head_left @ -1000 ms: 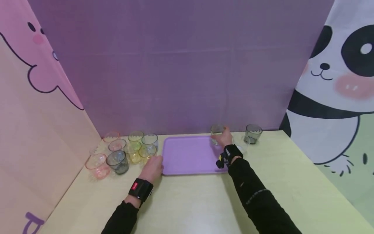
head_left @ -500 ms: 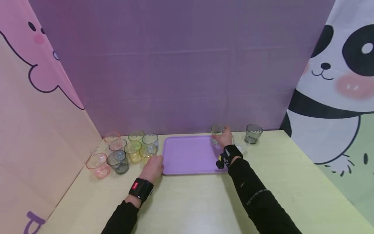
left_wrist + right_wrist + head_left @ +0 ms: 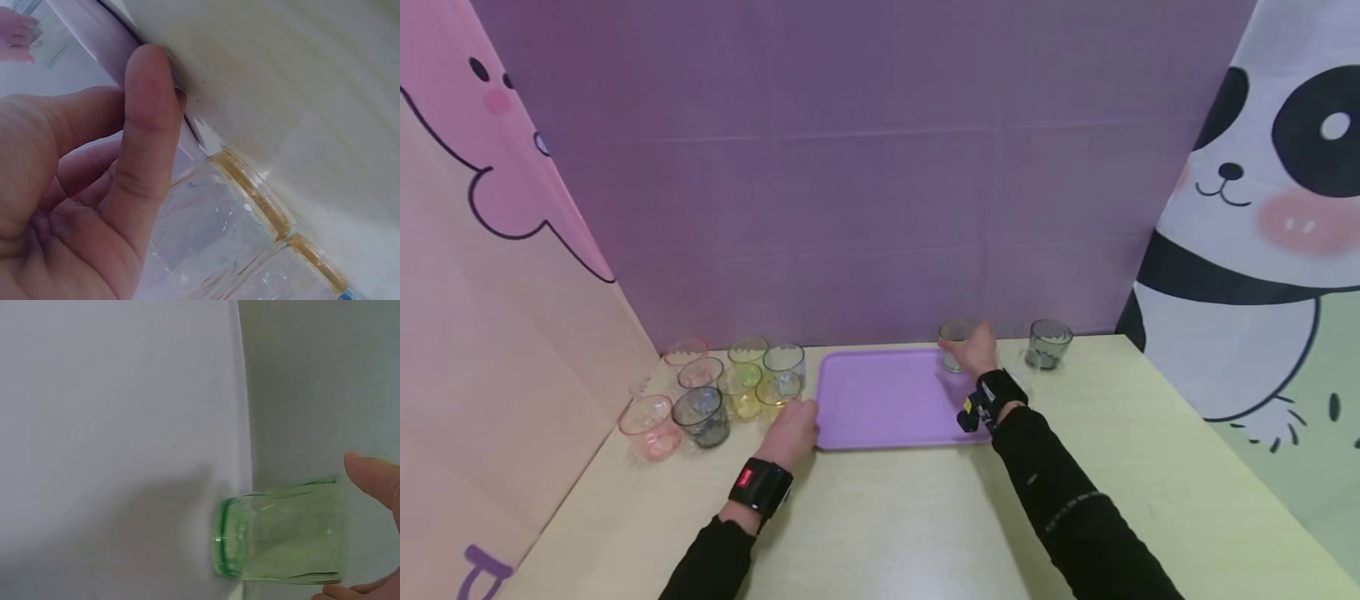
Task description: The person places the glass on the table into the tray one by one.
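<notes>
My left hand (image 3: 792,433) pinches the near left edge of the lilac tray (image 3: 880,400); in the left wrist view, thumb and fingers close on its rim. At the tray's far right corner stands a light green glass (image 3: 281,534). My right hand (image 3: 976,350) is spread around its rim. In the right wrist view, the thumb (image 3: 372,478) stands slightly off the glass, while the other fingertips (image 3: 337,592) are at its opposite side. A clear glass (image 3: 1033,367), partly hidden by the right wrist, stands right of the tray, with a grey glass (image 3: 1049,343) behind.
Several tinted glasses stand in a group left of the tray, among them a pink glass (image 3: 650,425), a dark grey glass (image 3: 702,417) and a yellow glass (image 3: 778,390). A purple backdrop (image 3: 872,208) rises behind the pale table (image 3: 895,525).
My right wrist and forearm have shifted slightly to the right, with the hand still at the green glass. The left hand and the tray have stayed in place.
</notes>
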{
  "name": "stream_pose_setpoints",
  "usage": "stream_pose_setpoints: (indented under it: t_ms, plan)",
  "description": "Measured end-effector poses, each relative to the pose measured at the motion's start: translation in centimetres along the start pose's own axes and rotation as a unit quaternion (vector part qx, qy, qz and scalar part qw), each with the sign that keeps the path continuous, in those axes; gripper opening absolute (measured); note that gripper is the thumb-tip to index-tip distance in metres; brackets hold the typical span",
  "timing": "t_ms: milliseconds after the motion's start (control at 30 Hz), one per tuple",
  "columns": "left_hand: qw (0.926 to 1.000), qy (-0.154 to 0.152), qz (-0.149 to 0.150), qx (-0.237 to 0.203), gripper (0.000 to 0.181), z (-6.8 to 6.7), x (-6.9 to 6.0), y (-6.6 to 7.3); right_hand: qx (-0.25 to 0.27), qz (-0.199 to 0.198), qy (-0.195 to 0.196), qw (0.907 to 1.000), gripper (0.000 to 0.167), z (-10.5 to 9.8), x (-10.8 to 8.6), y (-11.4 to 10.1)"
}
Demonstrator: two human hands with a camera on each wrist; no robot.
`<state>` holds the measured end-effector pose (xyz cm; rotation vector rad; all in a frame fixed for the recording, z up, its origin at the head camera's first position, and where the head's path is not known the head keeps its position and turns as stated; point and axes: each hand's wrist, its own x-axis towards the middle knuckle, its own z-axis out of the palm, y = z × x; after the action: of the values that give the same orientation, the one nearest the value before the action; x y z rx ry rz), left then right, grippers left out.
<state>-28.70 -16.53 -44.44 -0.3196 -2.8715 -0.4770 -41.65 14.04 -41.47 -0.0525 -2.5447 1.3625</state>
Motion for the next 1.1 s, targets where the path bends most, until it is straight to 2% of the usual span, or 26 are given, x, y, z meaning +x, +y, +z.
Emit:
stream_pose_setpoints:
  t_ms: [133, 300, 467, 633, 867, 1000, 1100]
  plan:
    - [1.0000, 0.002, 0.001, -0.005, 0.005, 0.1, -0.1, 0.0, 0.031, -0.019, 0.005, 0.9993, 0.097, -0.8, -0.4, -0.9]
    - [1.0000, 0.003, 0.002, -0.004, 0.006, 0.1, -0.2, -0.1, 0.068, -0.007, -0.024, 0.9974, 0.102, -2.0, -0.9, -1.7]
    - [1.0000, 0.004, 0.000, 0.001, 0.006, 0.2, -0.2, -0.2, 0.089, 0.000, -0.048, 0.9949, 0.106, -3.7, -1.5, -1.6]
    - [0.9999, 0.010, 0.009, 0.003, 0.006, 0.2, -0.2, -0.1, 0.067, -0.022, -0.034, 0.9969, 0.108, -5.2, -2.5, -0.7]
    - [0.9999, 0.006, 0.009, 0.002, 0.005, 0.3, -0.2, -0.3, 0.046, -0.077, -0.009, 0.9959, 0.104, -6.4, -4.0, 0.3]
    - [0.9998, 0.010, 0.014, 0.008, 0.005, 0.3, -0.2, -0.3, 0.038, -0.085, -0.001, 0.9956, 0.097, -7.3, -4.5, 0.8]
    - [0.9998, 0.009, 0.015, 0.011, 0.005, 0.4, -0.2, -0.2, 0.014, -0.087, 0.014, 0.9960, 0.094, -8.0, -4.7, 1.6]
